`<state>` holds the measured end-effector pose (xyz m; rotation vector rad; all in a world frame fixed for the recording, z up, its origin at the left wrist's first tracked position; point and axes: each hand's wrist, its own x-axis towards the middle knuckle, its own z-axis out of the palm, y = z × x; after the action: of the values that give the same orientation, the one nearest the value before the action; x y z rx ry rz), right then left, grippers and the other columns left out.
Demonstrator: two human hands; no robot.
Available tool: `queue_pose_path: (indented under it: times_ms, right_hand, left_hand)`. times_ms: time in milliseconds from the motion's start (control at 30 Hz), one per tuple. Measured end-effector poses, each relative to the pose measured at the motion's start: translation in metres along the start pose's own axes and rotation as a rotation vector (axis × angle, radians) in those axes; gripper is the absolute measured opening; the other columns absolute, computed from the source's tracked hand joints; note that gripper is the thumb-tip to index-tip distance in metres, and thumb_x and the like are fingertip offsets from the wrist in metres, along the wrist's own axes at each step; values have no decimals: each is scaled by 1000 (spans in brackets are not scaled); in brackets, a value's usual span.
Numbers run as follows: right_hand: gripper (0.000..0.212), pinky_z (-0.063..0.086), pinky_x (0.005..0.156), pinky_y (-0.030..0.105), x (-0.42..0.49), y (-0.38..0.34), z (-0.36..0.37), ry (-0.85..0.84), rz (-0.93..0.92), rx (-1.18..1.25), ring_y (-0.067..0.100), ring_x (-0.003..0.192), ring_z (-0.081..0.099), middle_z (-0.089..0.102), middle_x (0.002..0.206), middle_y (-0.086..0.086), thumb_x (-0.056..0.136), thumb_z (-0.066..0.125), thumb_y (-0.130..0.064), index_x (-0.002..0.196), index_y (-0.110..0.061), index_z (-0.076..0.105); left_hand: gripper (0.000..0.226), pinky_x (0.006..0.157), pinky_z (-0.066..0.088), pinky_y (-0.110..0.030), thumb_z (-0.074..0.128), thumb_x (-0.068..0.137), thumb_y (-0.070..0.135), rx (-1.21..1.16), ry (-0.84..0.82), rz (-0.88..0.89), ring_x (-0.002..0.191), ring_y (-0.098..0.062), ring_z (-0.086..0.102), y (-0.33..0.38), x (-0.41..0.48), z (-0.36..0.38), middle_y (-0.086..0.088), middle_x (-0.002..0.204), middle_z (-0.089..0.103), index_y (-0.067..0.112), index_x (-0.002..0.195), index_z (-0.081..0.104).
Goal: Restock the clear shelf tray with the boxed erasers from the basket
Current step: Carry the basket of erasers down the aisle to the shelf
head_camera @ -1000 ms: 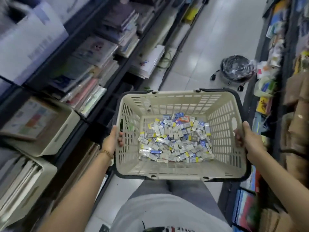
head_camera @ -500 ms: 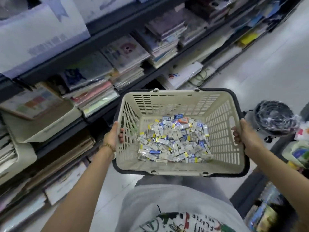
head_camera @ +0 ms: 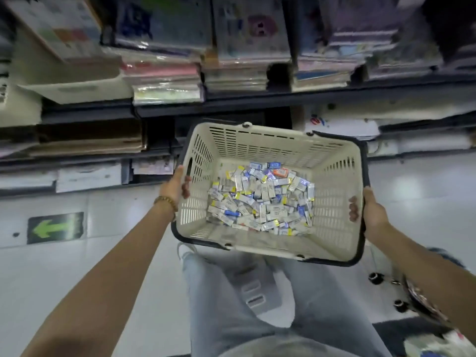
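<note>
Obs., head cam. We log a beige slotted basket (head_camera: 333,202) w/ dark rim, held off the tile floor (head_camera: 77,279), slightly tilted.

L hand (head_camera: 177,186) grasps the basket's L wall: fingers (head_camera: 186,188) curled in through the handle slot, thumb outside. R hand (head_camera: 371,210) grasps the R wall likewise, fingers (head_camera: 353,208) hooked to the inside. Beaded bracelet (head_camera: 166,202) on the L wrist, just outside the basket's L wall.

Boxed erasers (head_camera: 260,199): loose heap on the basket bottom, approx. centred. Mostly white/blue/yellow boxes, one orange at the heap's far edge.

Beyond the basket's far wall we see a dark shelf unit (head_camera: 257,99) w/ stacks of wrapped books (head_camera: 164,78). White bin (head_camera: 77,91) up and left of the basket. Green arrow sign (head_camera: 55,228) on the floor, well left of the basket. Under the basket's near wall: legs in light jeans (head_camera: 231,305).
</note>
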<state>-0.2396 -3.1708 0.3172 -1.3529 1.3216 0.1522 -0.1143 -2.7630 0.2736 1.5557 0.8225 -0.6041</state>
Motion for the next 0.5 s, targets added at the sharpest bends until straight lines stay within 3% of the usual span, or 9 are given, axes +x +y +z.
queue_pose_path:
  times_ms: [200,500]
  right_hand:
    - [49,31,45,24,70,46,42,-72,54,-69,14,48,34,43,61,2,95,39,-52,68,-13,53]
    - [51,31,34,18,209,184,113,-114,141,-88,14,42,33,41,58,5,95,40,-50,65,-11,51]
  left_hand:
    - [49,57,41,-26,42,93,55,-7,117,-66,51,-13,40,-69,48,-4,2,56,45,13,74,59]
    - [49,57,41,-27,44,93,51,-11,217,-124,49,-16,41,-213,175,-1,4,45,47,11,70,59]
